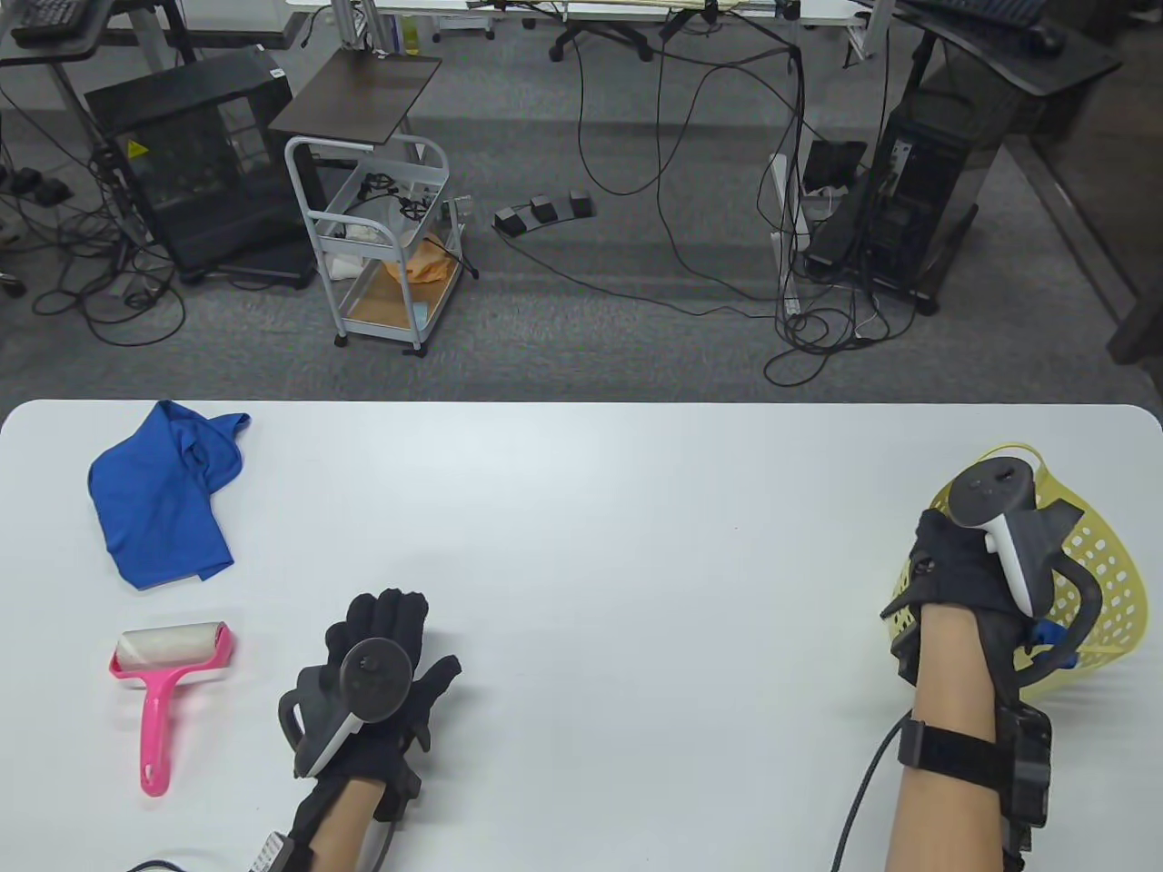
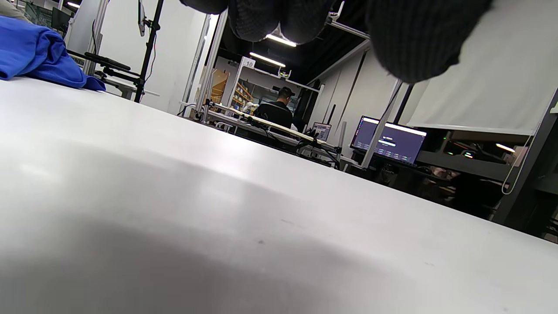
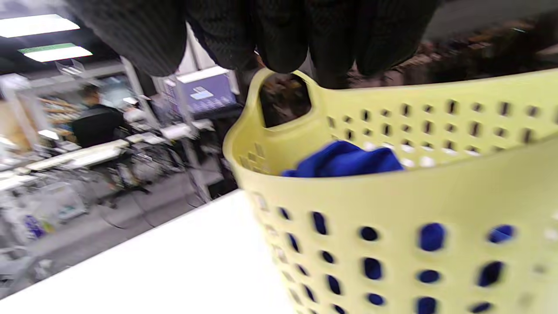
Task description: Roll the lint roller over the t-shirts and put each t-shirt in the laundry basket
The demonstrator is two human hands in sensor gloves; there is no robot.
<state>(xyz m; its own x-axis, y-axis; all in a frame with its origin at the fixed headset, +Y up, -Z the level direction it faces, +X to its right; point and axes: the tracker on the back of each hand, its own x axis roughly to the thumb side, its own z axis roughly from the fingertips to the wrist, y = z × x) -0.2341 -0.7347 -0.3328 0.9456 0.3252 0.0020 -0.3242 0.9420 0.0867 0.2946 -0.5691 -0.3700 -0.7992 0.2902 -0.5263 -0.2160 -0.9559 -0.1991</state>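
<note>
A crumpled blue t-shirt (image 1: 159, 500) lies at the table's far left; it shows in the left wrist view as a blue heap (image 2: 35, 52). Just in front of it lies a pink lint roller (image 1: 168, 677), handle toward me. My left hand (image 1: 395, 636) rests flat on the table to the right of the roller and holds nothing; its fingers (image 2: 414, 39) hang over bare tabletop. My right hand (image 1: 949, 559) hovers over the near rim of the yellow laundry basket (image 1: 1113, 581), its fingers (image 3: 279, 39) empty above the rim. Another blue t-shirt (image 3: 344, 159) lies inside the basket (image 3: 392, 209).
The white table (image 1: 636, 545) stretches between my hands. Beyond its far edge are a wheeled cart (image 1: 386, 245), floor cables and computer towers. A person (image 2: 274, 113) sits at a distant desk.
</note>
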